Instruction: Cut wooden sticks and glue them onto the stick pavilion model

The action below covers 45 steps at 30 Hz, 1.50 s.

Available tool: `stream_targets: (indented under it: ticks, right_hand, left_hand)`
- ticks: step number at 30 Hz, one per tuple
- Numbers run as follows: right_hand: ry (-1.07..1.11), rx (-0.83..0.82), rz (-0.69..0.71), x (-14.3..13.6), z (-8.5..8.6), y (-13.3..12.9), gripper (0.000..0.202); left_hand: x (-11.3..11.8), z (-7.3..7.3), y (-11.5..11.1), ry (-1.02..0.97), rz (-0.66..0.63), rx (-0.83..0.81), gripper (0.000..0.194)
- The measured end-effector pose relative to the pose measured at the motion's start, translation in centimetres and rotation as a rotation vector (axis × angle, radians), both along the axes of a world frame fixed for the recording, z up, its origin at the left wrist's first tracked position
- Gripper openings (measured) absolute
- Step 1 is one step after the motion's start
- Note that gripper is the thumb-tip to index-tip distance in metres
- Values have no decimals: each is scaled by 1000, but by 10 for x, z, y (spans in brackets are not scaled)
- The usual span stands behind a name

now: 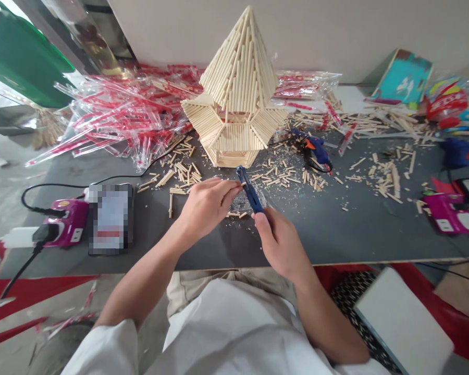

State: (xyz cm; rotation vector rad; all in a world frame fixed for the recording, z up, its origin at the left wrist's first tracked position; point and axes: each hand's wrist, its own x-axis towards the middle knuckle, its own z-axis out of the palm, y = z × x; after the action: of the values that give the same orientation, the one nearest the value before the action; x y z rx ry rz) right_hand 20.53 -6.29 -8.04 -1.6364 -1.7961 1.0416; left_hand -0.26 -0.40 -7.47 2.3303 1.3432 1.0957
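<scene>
My right hand (pixel 283 242) is wrapped round the lower end of a pair of blue clippers (pixel 251 191), whose head points up and away from me. My left hand (pixel 209 204) has its fingers pinched together beside the clippers' head, on a short pale wooden stick (pixel 244 184) of which only the tip shows. Just beyond both hands stands a tower-like model (pixel 238 78) built from pale wooden sticks, with a pointed roof and flared panels. Cut stick pieces (pixel 180 174) lie scattered around its base.
Red-and-clear plastic wrappers (pixel 133 114) heap at the back left. A blue glue gun (pixel 315 148) lies right of the model. On the left are a phone (pixel 110 219) and a purple power socket (pixel 68 221) with cables; another purple socket (pixel 451 213) sits at the right.
</scene>
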Motion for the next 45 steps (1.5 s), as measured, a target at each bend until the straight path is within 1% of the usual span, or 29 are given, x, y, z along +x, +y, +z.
stream_targets:
  ticks: [4,10,14,21,24,26,29,32,36,39,41,43,45]
  right_hand:
    - [-65,75,2,0,-4,0,52]
    - [38,75,6,5,-8,-1,50]
    - [52,107,21,7,-10,0,51]
    - [-28,228,50,5,-17,3,47]
    - [-74,239,55,4,-19,3,49]
    - [-95,229,35,5,-18,2,51]
    - [-47,215,15,6,-13,0,52]
    - [-35,250,12,10,-7,-2,53]
    - [-171,283,-66,21,-7,0,53]
    - [-351,274,-105,33,-12,2,52]
    - [-489,282,-122,41,-16,2,53]
    - [-616,326,-136,48,-21,2,54]
    - [-721,388,-154,54,-28,2,57]
  left_hand:
    - [2,4,0,1,30,22,21]
    - [6,6,-4,-2,53,66,18]
    - [9,6,-4,-22,52,124,17]
    - [11,4,-1,-62,29,250,18]
    - [12,1,-1,-64,26,282,16]
    - [13,-1,-1,-67,50,274,17]
    - [15,-3,0,-93,84,259,19]
    - [15,-3,1,-125,91,249,18]
    - [15,3,0,-186,97,166,16]
    - [12,6,-1,-263,83,22,15]
    - [10,6,1,-350,55,-87,15]
    - [8,8,3,-459,9,-192,17]
    - [8,13,6,-549,-38,-277,18]
